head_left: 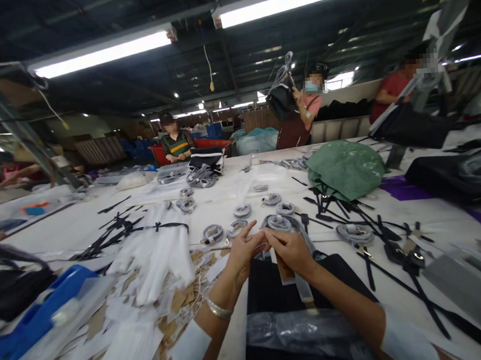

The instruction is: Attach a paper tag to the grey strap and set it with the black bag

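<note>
1. In the head view, the person's left hand [242, 250] and right hand [294, 251] meet over the far end of a black bag [267, 292], which lies on the table [213, 203] right in front of the person.
2. The right fingers are drawn together in a pinch; whatever is between them is too small to tell. The left index finger sticks out, apart from the rest, and whether the left thumb grips anything cannot be told.
3. Fine work like this seems best done with one hand steadying and the other making small moves, both wrists kept low and loose.
4. A gentle pull would probably be wise, so that the brown tag [287, 275] just below the right hand does not crease or twist.
5. The tag's long axis runs roughly toward the person, its near end slanting slightly right; its far end is partly covered by the right hand.
6. A clear-wrapped strip [304, 289] beside it points the same way, near end toward the person.
7. The bag reaches from beneath the hands toward the person, with plastic wrap [290, 329] lying crosswise; the right forearm hides part.
</note>
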`<state>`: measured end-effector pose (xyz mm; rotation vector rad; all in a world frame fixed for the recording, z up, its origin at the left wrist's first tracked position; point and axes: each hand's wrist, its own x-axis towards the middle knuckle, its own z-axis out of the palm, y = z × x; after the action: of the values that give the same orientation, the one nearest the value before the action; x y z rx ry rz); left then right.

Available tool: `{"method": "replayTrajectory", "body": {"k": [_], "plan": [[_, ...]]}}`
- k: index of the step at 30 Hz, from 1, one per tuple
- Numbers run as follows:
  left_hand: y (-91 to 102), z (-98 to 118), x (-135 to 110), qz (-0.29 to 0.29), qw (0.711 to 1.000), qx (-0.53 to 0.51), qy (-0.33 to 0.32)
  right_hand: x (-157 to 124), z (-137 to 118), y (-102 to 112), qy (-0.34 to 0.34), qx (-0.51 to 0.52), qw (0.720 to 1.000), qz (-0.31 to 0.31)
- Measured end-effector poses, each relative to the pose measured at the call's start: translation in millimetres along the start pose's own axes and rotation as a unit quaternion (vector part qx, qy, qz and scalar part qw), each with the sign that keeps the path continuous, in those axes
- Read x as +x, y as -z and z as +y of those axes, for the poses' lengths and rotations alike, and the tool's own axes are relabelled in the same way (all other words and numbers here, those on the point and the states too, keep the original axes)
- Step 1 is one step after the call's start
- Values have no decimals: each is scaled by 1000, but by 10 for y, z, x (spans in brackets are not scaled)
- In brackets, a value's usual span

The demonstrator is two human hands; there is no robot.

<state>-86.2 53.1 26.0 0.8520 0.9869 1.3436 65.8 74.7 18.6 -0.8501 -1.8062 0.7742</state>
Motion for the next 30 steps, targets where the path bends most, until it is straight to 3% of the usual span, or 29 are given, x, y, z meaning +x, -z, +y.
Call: {"method": "replayTrajectory", "body": {"k": [3,6,8,11,14,16,20,24,27,30], "plan": [[53,-70,84,-8,1000,-20,15,1,152,-20,-20,11,1000,13],[103,-139,161,0,999,-36,3,-11,306,-40,-122,73,990,25],[145,-180,204,-2,998,-61,5,-22,392,-58,-203,135,969,31],[210,-240,251,-52,989,-135,24,-35,471,-90,-281,233,929,56],[249,-316,286,-81,983,-165,28,-41,508,-123,-295,317,900,48],[255,-376,307,-75,987,-139,19,-45,536,-144,-285,342,895,30],[233,-459,335,-78,996,-20,-22,-55,588,-180,-275,257,926,6],[207,-423,340,-96,982,138,-89,-46,561,-170,-266,143,953,-17],[255,-412,379,-47,976,182,-106,-25,537,-82,-252,143,957,-12],[389,-492,470,25,971,226,-78,-12,565,48,-216,24,976,12]]}}
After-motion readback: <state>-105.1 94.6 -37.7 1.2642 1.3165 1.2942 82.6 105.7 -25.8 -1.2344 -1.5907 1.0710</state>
